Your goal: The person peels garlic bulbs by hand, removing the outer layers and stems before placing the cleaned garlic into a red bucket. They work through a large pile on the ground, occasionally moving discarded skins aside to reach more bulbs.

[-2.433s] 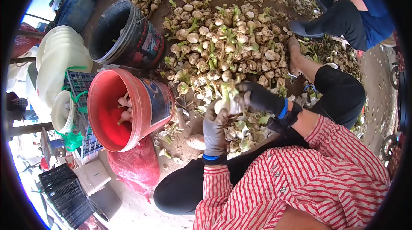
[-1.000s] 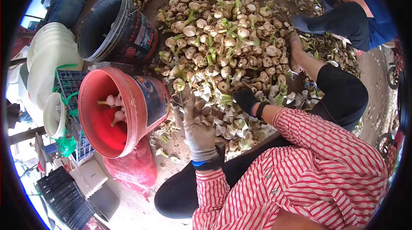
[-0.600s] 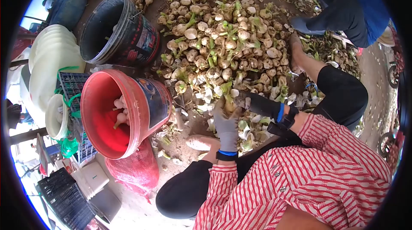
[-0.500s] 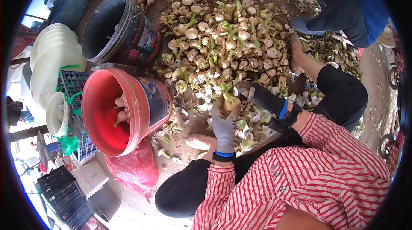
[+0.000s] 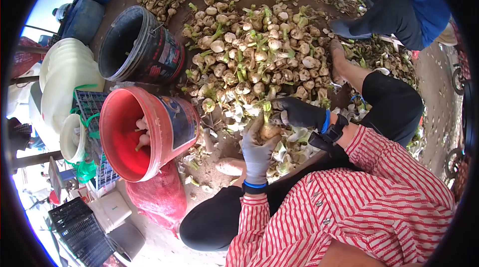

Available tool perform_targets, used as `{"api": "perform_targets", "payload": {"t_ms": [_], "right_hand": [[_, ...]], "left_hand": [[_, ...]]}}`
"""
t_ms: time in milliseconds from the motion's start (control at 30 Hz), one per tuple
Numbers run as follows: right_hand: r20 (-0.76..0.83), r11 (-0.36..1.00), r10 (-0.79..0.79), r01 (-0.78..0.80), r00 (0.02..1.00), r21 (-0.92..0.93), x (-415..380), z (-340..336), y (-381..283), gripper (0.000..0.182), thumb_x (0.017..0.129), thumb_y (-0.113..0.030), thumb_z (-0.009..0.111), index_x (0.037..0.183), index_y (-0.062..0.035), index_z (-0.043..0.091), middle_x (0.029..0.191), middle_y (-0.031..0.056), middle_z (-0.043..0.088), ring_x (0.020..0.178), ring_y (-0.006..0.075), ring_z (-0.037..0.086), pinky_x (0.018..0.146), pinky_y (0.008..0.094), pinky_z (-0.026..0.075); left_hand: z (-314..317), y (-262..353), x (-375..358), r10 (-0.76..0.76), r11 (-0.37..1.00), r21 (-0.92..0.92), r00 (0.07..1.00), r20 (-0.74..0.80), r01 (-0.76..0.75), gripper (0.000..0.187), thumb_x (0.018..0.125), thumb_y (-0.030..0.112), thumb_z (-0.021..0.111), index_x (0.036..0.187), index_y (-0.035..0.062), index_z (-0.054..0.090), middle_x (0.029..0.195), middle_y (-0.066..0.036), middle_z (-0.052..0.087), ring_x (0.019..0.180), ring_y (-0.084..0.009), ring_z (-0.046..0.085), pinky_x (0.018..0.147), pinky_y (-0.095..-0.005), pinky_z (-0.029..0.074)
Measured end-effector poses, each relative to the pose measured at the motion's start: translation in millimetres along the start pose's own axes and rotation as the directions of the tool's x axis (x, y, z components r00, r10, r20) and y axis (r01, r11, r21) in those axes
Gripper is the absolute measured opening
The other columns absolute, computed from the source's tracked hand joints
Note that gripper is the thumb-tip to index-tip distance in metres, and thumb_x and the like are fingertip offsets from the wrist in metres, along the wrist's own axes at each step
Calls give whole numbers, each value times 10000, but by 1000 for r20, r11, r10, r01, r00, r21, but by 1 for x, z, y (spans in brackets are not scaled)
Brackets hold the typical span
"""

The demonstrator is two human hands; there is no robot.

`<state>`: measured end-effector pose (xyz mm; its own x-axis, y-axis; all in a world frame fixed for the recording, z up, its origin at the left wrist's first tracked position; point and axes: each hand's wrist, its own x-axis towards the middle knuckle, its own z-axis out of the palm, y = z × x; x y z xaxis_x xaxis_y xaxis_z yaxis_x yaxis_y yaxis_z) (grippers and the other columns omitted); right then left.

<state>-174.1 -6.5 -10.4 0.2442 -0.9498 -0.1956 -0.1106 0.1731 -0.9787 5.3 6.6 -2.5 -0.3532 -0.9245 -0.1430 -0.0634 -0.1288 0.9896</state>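
Garlic bulb (image 5: 269, 131), beside the red bucket (image 5: 172, 117), gripped in the grey-gloved left hand (image 5: 258, 150); black-gloved right hand (image 5: 299, 112) closed on its stalk; probably light, firm, papery-skinned; best held around the body.

Both gloved hands, left hand (image 5: 257, 150) and right hand (image 5: 298, 112), hold one bulb (image 5: 269, 130) above the pile (image 5: 254, 52).

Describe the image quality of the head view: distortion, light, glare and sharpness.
Head view: strong fisheye, with a black rim at the corners and bent edges; the left edge is blown out white; daylight is soft and even on the bulb pile and the red bucket; the left hand and right hand are sharp, with no motion blur.
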Motion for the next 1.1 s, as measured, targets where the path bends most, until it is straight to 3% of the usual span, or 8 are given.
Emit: {"api": "perform_targets", "payload": {"t_ms": [100,167,433,567,700,767,867,1100], "right_hand": [[-29,993,101,-99,994,71,-11,-3,-22,198,806,-121,595,956,-8,531,777,36,557,692,75,476,611,250,424],[-62,982,187,-189,980,-26,-14,0,-29,223,804,-130,603,977,-9,534,793,39,567,708,73,493,621,245,432],[-227,999,-33,37,973,15,-7,26,8,322,757,-49,589,1071,-11,529,798,79,582,719,131,559,653,266,455],[-235,797,-534,392,812,-459,-7,28,0,410,686,26,574,1088,-11,509,941,159,560,824,282,579,724,317,463],[-378,911,-312,160,872,-381,-5,27,-3,335,706,10,545,1040,-8,528,822,137,586,762,266,586,700,308,461],[-258,957,103,-166,961,-236,-12,23,-24,246,801,-33,515,1043,10,518,843,99,587,746,125,557,698,281,458],[-66,956,-38,56,997,289,-11,8,-5,303,797,-109,598,1068,2,519,800,91,595,723,140,567,682,280,460],[49,964,-85,95,995,-247,-21,10,-22,373,803,-126,607,1134,6,495,964,76,611,841,155,577,773,272,446]], "left_hand": [[-7,7,-1,-140,920,-350,983,122,174,544,703,13,649,1200,-35,432,1106,-146,531,1008,-181,522,813,-304,470],[-9,5,2,-135,427,-844,946,296,325,495,786,201,570,1206,-21,429,1122,-147,527,1016,-223,526,869,-353,439],[-12,-20,0,-228,553,-780,953,199,294,500,835,366,461,1230,63,420,1089,-121,553,976,-246,548,893,-421,425],[-9,-6,7,-405,212,-897,870,281,388,447,874,444,411,1084,59,495,972,-96,575,891,-217,568,803,-394,470],[-17,-4,6,-268,948,-183,964,-8,262,556,834,454,539,1145,1,451,988,-80,560,904,-150,546,783,-299,455],[-22,0,2,-252,933,-263,968,16,247,577,822,428,570,1163,-18,435,1006,-86,558,906,-149,546,777,-284,455],[-24,15,4,-210,897,-381,974,81,225,657,801,457,583,1184,-49,412,1028,-93,547,941,-156,530,836,-277,410],[-32,-4,9,-223,905,-342,966,128,254,621,752,184,687,1234,-49,372,1083,-114,534,965,-148,529,802,-245,453]]}}
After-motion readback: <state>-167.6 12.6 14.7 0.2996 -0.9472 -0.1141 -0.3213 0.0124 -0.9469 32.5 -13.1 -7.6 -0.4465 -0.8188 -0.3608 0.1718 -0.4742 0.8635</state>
